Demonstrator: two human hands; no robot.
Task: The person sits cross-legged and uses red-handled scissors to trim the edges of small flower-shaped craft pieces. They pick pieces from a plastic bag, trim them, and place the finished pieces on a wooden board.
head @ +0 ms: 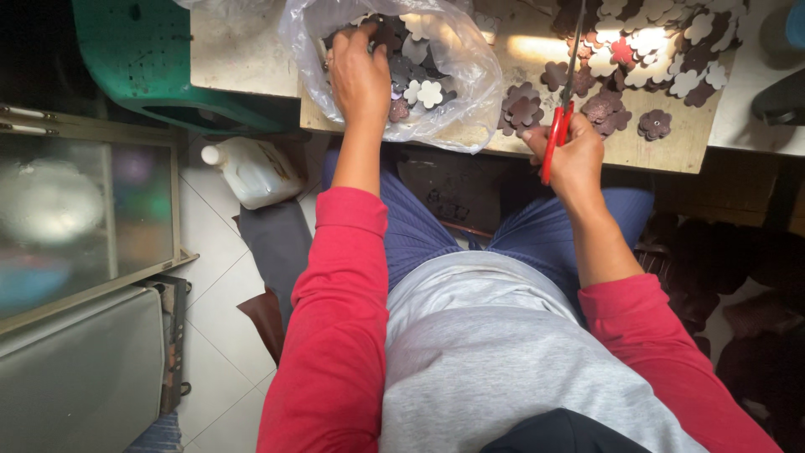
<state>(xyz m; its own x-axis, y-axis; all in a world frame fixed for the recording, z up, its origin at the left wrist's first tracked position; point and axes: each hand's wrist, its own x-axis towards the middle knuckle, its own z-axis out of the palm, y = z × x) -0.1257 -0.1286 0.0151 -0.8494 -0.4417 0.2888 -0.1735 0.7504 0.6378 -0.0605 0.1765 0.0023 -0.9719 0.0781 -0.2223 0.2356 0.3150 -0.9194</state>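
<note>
L hand (359, 74) in bag (470, 75), top centre, fingers curled on flower cutouts (429, 92); thin, light, floppy, best pinched by edge. R hand (577, 159) clamped round scissors (557, 134) at worktop (671, 155) edge.
</note>
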